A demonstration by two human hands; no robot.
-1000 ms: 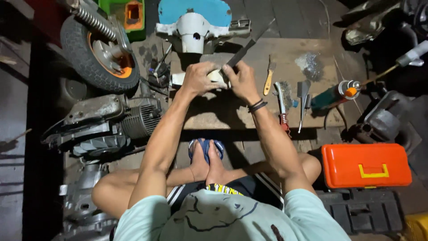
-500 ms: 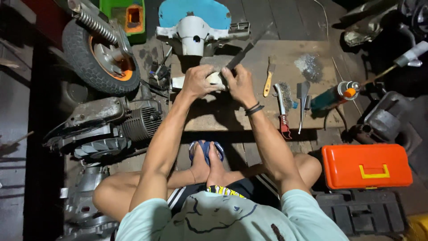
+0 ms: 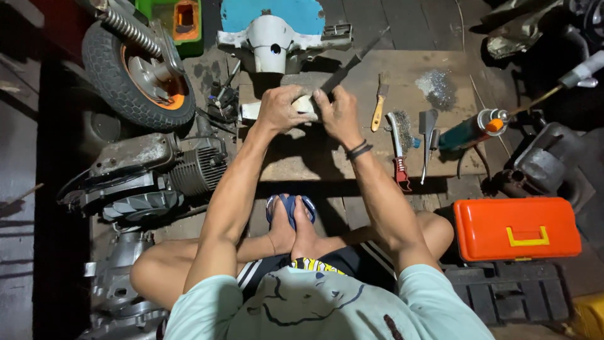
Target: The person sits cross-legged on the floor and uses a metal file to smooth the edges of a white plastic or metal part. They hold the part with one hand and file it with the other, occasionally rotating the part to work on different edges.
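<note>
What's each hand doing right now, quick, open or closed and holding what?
Left hand: closed on the pale part, pressing it to the wooden board.
Right hand: closed on the long flat file, laid against that part.

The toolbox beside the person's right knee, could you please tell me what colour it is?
Orange toolbox with a yellow handle, seen in the head view.

I see a small pale, off-white part [image 3: 306, 104] lying low over the wooden board [image 3: 352, 151], mostly covered, with only its light top and a stub at its left end showing. A long dark flat file [image 3: 343, 68] rests on it, slanting up and to the right, its far end reaching past the board's back edge.
</note>
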